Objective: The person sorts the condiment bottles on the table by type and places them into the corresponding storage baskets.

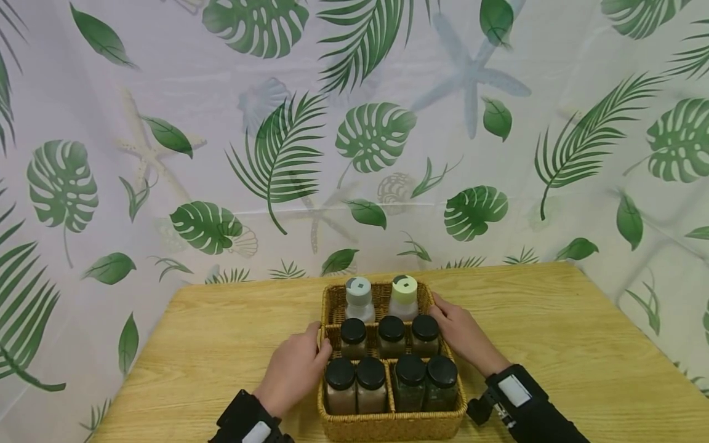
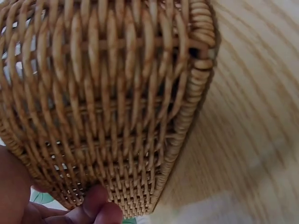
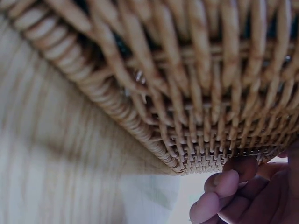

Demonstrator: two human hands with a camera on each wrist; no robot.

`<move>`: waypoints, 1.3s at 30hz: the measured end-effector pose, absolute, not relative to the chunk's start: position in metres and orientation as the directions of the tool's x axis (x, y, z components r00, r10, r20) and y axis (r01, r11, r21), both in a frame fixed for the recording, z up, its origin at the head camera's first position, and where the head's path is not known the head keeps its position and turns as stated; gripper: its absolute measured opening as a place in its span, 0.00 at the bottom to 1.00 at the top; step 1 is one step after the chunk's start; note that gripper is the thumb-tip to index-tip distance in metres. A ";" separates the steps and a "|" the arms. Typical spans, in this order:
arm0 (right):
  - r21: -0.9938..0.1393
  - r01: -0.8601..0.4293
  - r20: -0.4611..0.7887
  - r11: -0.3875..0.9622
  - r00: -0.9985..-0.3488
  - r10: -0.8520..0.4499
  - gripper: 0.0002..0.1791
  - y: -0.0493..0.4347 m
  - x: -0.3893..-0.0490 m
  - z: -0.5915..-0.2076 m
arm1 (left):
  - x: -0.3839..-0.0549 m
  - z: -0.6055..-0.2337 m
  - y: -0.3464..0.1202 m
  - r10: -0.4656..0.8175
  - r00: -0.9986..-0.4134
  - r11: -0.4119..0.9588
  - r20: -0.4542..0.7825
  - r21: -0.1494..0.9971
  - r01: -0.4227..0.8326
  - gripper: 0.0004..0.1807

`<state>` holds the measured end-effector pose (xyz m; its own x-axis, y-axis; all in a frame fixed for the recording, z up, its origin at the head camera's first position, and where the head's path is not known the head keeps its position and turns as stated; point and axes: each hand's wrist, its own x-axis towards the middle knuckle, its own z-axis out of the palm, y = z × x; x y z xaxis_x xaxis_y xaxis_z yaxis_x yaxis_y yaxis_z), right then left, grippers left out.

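Note:
A divided wicker basket stands on the wooden table. My left hand holds its left side, with the thumb at the rim. On the right side, farther back, my right hand grips the rim. Both wrist views show curled fingers against the outer wicker wall. In the front compartments sit several square jars with black lids, paired on each side. Three smaller black-lidded jars fill the middle row. The back compartment holds a grey-capped bottle and a yellow-capped bottle.
The wood-grain tabletop extends to both sides of the basket. Behind it hangs a white cloth printed with green leaves, starfish and shells. A black wrist strap with a camera sits on each forearm.

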<state>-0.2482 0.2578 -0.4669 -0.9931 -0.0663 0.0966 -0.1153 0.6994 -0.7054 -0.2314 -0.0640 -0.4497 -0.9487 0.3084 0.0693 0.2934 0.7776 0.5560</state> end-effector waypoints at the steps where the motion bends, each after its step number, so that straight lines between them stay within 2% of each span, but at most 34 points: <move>1: -0.703 -0.118 0.098 0.701 -0.993 -0.069 0.30 0.258 -0.248 -0.467 | -0.231 -0.450 -0.063 0.311 -0.948 0.775 0.069 0.559 0.295 0.29; 9: -0.702 -0.115 0.080 0.703 -0.993 -0.083 0.30 0.259 -0.251 -0.463 | -0.232 -0.453 -0.061 0.345 -0.930 0.762 0.124 0.542 0.355 0.20; 14: -0.723 -0.099 0.056 0.684 -0.995 -0.085 0.30 0.259 -0.259 -0.464 | -0.238 -0.455 -0.061 0.352 -0.921 0.768 0.167 0.511 0.386 0.24; 21: -0.721 -0.084 0.040 0.688 -0.996 -0.079 0.30 0.261 -0.279 -0.464 | -0.253 -0.456 -0.057 0.323 -0.924 0.782 0.204 0.493 0.382 0.14; 34: -0.749 -0.075 0.011 0.658 -0.995 -0.101 0.29 0.269 -0.313 -0.467 | -0.282 -0.459 -0.054 0.315 -0.916 0.775 0.249 0.489 0.400 0.13; 39: -0.727 -0.084 0.003 0.682 -0.993 -0.119 0.30 0.269 -0.324 -0.461 | -0.291 -0.456 -0.052 0.314 -0.918 0.781 0.243 0.483 0.395 0.14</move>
